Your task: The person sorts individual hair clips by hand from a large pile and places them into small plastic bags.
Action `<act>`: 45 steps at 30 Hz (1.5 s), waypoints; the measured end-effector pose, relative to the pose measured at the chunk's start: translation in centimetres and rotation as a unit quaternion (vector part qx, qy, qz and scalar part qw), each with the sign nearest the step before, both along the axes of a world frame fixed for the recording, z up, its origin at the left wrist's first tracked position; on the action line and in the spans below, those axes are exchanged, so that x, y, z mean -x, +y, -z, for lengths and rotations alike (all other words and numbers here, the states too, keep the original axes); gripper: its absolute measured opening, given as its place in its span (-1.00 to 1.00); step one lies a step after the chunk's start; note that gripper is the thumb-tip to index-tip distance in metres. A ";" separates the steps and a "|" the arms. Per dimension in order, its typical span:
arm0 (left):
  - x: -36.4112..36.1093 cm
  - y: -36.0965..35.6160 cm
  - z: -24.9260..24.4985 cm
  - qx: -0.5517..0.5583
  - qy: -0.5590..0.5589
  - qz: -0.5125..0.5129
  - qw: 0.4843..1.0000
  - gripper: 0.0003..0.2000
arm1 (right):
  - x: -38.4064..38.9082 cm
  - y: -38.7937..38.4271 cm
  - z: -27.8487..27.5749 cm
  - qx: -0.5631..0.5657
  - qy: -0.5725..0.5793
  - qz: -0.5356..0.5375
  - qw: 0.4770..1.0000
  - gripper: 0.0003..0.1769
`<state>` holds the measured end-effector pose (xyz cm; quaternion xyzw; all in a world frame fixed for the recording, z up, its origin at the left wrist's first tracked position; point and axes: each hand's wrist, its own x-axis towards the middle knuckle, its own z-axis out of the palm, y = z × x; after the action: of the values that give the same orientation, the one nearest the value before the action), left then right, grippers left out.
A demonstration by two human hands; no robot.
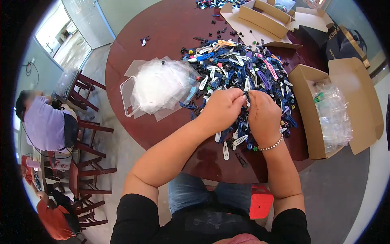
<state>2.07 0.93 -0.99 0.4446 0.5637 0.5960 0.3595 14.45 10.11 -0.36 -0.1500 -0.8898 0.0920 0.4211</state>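
Observation:
My left hand (222, 107) and my right hand (265, 116) meet over the front part of a big heap of hair clips (231, 67). Both are closed in a pinch, fingertips nearly touching. Between them shows a small black clip (246, 94), mostly covered by the fingers. The heap mixes white, navy, black and some purple, pink and orange snap clips with small black claw clips. A beaded bracelet (271, 144) circles my right wrist. Left of the heap lies a stack of clear plastic bags (158, 87), with one small black clip on top.
On the right stands an open cardboard box (310, 118) holding filled clear bags (331, 114). Other open cartons (266, 18) lie at the back of the round table (134, 44). Two people, in a lilac top (44, 122) and an orange top (53, 217), sit beyond wooden stools (87, 175).

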 end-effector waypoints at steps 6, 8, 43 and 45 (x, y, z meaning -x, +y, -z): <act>1.4 -0.2 -0.3 -0.025 -0.212 0.139 0.967 -0.78 | -0.2 -0.2 -1.3 0.048 0.022 -0.003 0.999 -0.92; 0.5 -0.1 -0.3 -0.011 -0.179 0.101 0.978 -0.78 | -0.4 0.3 -1.1 0.039 0.029 -0.021 0.999 -0.90; 1.0 -1.0 -1.5 -0.205 0.106 0.014 0.973 -0.72 | -1.5 -1.1 -1.4 0.362 0.104 -0.187 0.907 -0.89; 1.1 -0.9 -1.1 -0.205 0.105 0.015 0.973 -0.68 | -1.6 -1.1 -1.6 0.412 0.109 -0.202 0.882 -0.90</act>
<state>1.01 0.02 0.12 0.5771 0.4577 0.6435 0.2084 16.05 9.00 1.21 -0.1163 -0.7311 0.5494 0.3874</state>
